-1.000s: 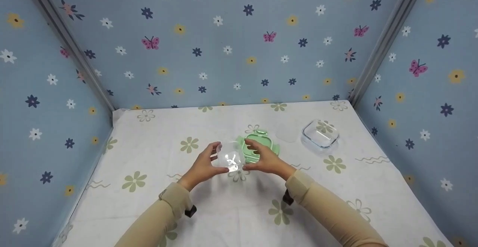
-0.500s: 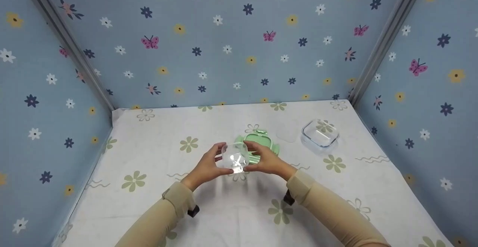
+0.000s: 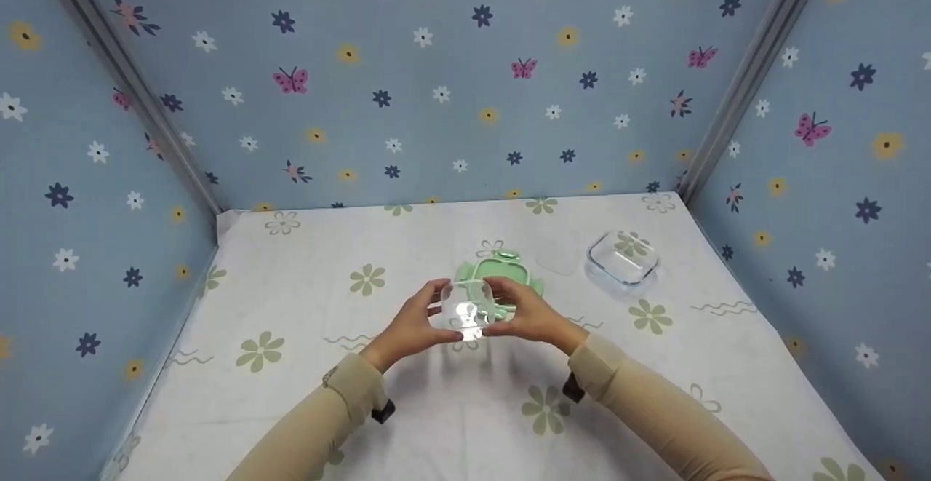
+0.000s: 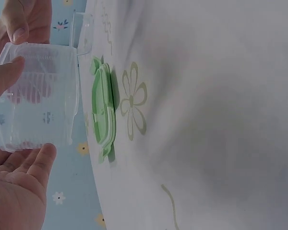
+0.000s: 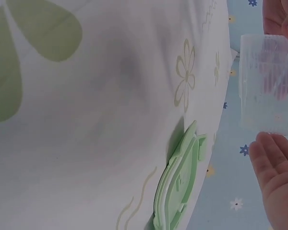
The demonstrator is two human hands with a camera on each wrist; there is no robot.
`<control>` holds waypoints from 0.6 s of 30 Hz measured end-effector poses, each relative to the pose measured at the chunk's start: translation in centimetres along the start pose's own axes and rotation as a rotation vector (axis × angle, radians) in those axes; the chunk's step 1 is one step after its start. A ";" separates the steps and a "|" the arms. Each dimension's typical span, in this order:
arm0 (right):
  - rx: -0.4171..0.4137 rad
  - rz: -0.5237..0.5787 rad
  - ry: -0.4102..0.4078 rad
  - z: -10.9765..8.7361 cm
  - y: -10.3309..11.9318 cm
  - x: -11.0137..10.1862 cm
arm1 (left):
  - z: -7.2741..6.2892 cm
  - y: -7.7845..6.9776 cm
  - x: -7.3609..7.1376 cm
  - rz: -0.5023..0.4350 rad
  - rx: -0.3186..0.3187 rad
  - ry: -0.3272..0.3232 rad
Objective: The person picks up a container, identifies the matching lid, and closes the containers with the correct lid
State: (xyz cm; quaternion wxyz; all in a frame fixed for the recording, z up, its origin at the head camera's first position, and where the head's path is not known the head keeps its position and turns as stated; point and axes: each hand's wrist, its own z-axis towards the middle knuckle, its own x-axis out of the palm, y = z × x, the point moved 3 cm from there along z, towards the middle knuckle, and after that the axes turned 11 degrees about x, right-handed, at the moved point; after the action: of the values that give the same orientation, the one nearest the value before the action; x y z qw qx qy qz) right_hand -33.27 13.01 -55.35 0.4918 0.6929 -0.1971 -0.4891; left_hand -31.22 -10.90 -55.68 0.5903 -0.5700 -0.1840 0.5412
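Both hands hold a clear plastic box (image 3: 467,308) between them, raised above the cloth. My left hand (image 3: 413,322) grips its left side, thumb nearer me and fingers behind. On the opposite side my right hand (image 3: 534,315) grips it the same way. Fine ridges line part of the box (image 4: 48,103) in the left wrist view. Beyond it, partly covered by the box and right hand, lies a green lid (image 3: 505,271) with side flaps spread out. The right wrist view shows this lid (image 5: 177,191) flat on the cloth, below the box.
A clear glass container (image 3: 614,279) stands open at the back right. Left of it lies a faint, translucent flat piece (image 3: 558,257). White cloth with flower prints (image 3: 305,277) covers the table, and blue patterned walls (image 3: 451,59) enclose three sides.
Both hands have carried the clear plastic box slightly right, in front of the green lid. The right hand has closed in onto the box's side. Lid and glass container stay put.
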 end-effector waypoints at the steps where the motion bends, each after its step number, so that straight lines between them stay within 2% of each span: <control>1: -0.005 -0.001 -0.003 -0.1 -0.1 -0.1 | 0.0 0.0 0.1 -0.002 0.006 0.004; 9: -0.037 0.001 0.003 -1.3 -0.6 -0.4 | -0.2 -0.3 1.2 -0.039 0.027 0.035; 18: -0.035 -0.008 0.005 -2.6 -1.7 -0.5 | -0.7 -0.1 2.7 -0.061 -0.022 0.070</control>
State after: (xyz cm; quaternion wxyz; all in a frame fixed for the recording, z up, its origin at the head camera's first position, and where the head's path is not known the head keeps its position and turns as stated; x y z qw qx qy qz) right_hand -31.54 15.37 -56.49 0.5023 0.6863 -0.1845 -0.4926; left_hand -29.62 -8.93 -56.87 0.6062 -0.5892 -0.1864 0.5007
